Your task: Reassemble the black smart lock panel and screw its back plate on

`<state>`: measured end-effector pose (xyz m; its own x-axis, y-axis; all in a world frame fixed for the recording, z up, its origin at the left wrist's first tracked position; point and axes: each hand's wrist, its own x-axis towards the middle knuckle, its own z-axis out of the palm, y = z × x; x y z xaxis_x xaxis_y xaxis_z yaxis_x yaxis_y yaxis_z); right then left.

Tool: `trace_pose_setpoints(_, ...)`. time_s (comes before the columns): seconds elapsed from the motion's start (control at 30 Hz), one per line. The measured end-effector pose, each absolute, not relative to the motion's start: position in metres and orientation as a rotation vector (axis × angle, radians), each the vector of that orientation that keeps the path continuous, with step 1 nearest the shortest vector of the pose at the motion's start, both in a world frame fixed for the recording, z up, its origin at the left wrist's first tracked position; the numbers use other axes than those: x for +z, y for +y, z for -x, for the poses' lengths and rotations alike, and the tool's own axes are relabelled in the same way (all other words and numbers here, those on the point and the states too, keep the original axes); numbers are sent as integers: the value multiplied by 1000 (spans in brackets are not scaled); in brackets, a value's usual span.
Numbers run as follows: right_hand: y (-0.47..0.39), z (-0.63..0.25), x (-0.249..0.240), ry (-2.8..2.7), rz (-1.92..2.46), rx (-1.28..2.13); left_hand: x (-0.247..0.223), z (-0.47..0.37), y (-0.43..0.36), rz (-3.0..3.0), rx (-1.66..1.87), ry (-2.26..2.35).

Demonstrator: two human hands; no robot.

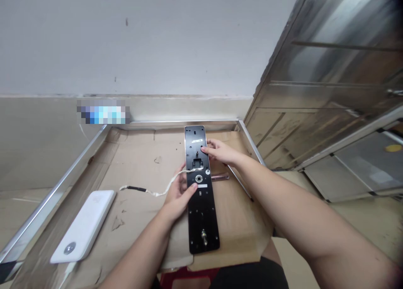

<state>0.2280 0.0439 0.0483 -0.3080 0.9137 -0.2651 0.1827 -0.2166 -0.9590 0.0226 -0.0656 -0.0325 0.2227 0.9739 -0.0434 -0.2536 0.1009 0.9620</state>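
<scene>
A long black panel (195, 213), with screw holes, a round socket and a threaded post near its lower end, lies lengthwise before me. My left hand (180, 195) grips its left edge, thumb on the face by the round socket. Around the upper right edge is my right hand (218, 151), thumb on the face and fingers partly hidden behind. A pinkish metal handle (222, 177) sticks out to the right from beneath the panel. From its middle a white cable (168, 188) with a black sleeve runs left.
On the cardboard-covered table (141, 148), a white power bank (86, 224) lies at the left with a cable at its lower end. A thin dark rod (241, 182) rests at the right. Metal rails (185, 123) edge the table. A wall stands behind, a metal door (315, 74) at right.
</scene>
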Motion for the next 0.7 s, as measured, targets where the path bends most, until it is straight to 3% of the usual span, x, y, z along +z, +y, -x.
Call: trace_pose_setpoints(0.7, 43, -226, 50, -1352, 1354, 1652, -29, -19, -67, -1027, 996, 944)
